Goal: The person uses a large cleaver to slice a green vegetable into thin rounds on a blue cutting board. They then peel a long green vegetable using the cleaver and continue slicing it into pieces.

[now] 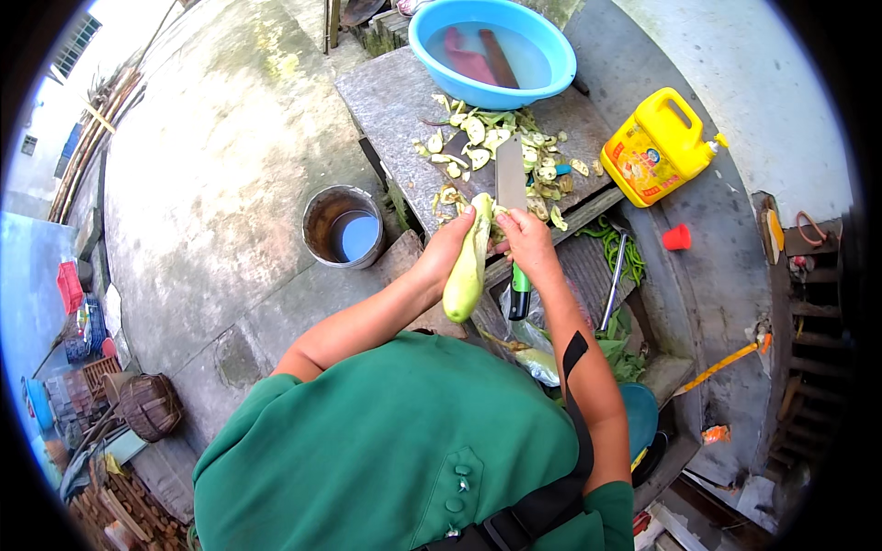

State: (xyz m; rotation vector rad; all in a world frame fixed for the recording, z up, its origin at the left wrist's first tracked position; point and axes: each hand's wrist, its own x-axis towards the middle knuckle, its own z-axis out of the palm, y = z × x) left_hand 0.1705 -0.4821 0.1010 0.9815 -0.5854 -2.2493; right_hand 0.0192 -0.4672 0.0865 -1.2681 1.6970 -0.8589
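My left hand is wrapped round a long, smooth, pale green vegetable, shaped like a gourd or green eggplant, with its thick end toward me. At its narrow upper end, the fingers of my right hand are closed in a pinch against its torn-looking side. Beneath that hand lies a kitchen knife: its broad blade points away over the cut pieces, and its green and black handle sticks out toward me. Many pale slices and peelings are strewn on the stone slab beyond.
A blue basin of water stands at the slab's far end, with a dark bar and something reddish in it. Right of it are a yellow jug, a red cup and green peppers. A bucket sits left on the concrete.
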